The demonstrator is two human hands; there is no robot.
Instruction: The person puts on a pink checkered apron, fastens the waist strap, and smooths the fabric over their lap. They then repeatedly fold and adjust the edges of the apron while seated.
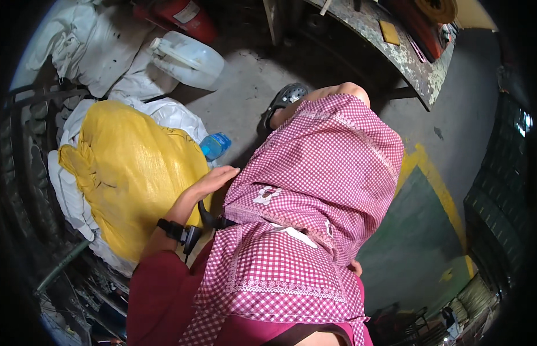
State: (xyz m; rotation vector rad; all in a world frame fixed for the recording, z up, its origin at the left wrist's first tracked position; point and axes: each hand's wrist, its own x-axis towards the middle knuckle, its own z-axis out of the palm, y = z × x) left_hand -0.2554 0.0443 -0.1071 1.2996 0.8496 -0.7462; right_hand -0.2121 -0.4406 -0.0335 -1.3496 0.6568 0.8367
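Note:
My left hand (218,179) lies with its fingers stretched out against the side of a pink-and-white checked apron (326,155). Nothing shows in it. A black strap with a small device (185,233) is on that wrist. Just beyond the fingers, a blue-tinted plastic bottle (215,146) lies on its side beside a large yellow sack (136,167), which rests on white sacks (69,190). Only a small part of my right hand (356,268) shows past the apron's right edge; its fingers are mostly hidden.
A translucent plastic jug (190,60) and a red cylinder (185,17) stand at the far left. A worn table (389,55) with a yellow block and a red object is at the far right. Green floor with yellow marking (415,230) lies to the right.

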